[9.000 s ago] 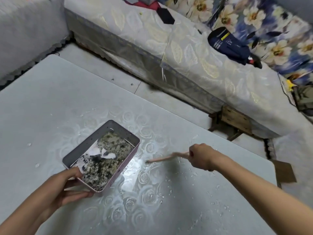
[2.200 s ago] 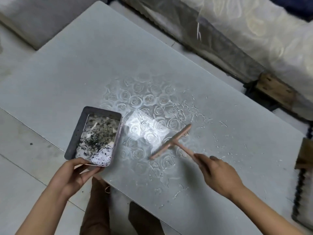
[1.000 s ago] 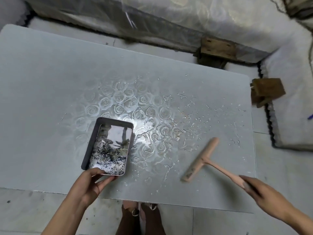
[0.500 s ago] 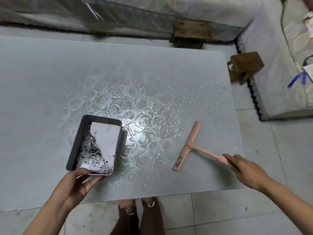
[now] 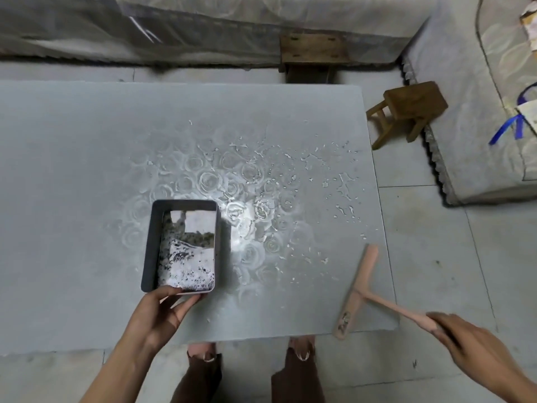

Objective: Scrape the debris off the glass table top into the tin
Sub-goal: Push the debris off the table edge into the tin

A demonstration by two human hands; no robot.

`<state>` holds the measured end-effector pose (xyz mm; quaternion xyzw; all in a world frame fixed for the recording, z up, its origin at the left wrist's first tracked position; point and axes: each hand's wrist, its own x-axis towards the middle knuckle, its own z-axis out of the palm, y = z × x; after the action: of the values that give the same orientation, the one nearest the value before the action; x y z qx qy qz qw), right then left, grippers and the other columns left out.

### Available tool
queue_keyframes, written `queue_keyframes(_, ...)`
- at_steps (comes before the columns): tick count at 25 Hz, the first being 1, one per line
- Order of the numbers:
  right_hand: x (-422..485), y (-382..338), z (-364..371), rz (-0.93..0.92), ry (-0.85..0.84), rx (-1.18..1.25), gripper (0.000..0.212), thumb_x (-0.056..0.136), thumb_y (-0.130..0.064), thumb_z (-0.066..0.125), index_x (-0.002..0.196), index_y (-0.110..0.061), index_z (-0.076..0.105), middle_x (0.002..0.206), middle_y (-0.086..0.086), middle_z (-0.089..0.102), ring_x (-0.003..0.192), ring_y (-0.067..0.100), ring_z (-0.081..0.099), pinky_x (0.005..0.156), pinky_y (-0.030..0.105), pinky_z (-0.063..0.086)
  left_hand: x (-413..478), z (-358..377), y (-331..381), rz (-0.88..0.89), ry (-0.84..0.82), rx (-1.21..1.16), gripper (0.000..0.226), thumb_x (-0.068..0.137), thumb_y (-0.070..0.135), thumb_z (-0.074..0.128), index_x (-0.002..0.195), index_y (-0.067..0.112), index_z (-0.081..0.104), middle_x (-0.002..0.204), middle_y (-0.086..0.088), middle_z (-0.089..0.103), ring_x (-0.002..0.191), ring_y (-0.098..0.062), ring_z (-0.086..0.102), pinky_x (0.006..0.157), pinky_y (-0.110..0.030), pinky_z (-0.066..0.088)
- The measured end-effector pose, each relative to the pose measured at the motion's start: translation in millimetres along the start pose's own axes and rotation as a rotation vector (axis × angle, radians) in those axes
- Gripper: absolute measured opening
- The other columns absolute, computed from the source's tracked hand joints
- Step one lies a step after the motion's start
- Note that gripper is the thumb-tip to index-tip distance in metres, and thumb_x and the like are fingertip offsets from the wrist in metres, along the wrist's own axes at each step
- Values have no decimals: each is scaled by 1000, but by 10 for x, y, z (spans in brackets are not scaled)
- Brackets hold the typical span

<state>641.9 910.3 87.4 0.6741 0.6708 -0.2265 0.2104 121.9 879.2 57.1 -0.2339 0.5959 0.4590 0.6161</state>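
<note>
The left hand (image 5: 158,312) pinches the near rim of the tin (image 5: 183,245) – debris flecks (image 5: 290,175) lie beyond it – while the right hand (image 5: 476,347) grips the pink T-shaped scraper (image 5: 359,292).

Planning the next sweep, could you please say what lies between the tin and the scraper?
Head view: scattered debris on otherwise bare glass between tin and scraper.

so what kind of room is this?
Probably a home living room: a glass table top, cloth-covered sofas along two sides, and a small wooden stool on a tiled floor.
</note>
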Motion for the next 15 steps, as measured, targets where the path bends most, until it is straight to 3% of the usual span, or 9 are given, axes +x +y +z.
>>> queue_keyframes(3,411,-331,210,-277,75,-72,28,76,-10,71,104,-17,71,84,1,70,69,26,69,55,34,51,-12,301,-395,11,-3,-64,42,78,-10,39,119,-13,48,127,-33,51,86,-53,64,70,-44,58)
queue_keyframes(5,666,-905,247,-432,150,-58,38,62,-6,83,98,-13,73,75,3,67,62,26,67,50,35,51,-28,474,-567,20,8,-98,44,71,-9,43,114,-13,50,127,-34,51,87,-54,63,70,-45,59)
queue_keyframes(8,955,-1281,29,-537,153,0,34,75,-12,75,108,-16,68,82,4,66,71,28,65,62,38,50,-20,681,-737,42,9,-137,39,74,-9,42,112,-11,51,130,-34,50,92,-55,61,72,-45,57)
queue_keyframes(12,1063,-315,-367,-532,246,-64,39,67,-10,83,103,-18,71,81,-1,67,68,23,68,54,37,51,-102,753,-831,45,22,-160,36,77,-9,41,112,-12,51,130,-33,51,91,-57,60,71,-46,57)
queue_keyframes(15,1009,430,-621,-345,148,-159,27,76,-22,77,102,-25,70,74,-8,63,58,22,65,45,30,40,-178,761,-850,67,42,-127,28,73,-10,44,99,-14,54,127,-34,53,93,-59,60,70,-47,58)
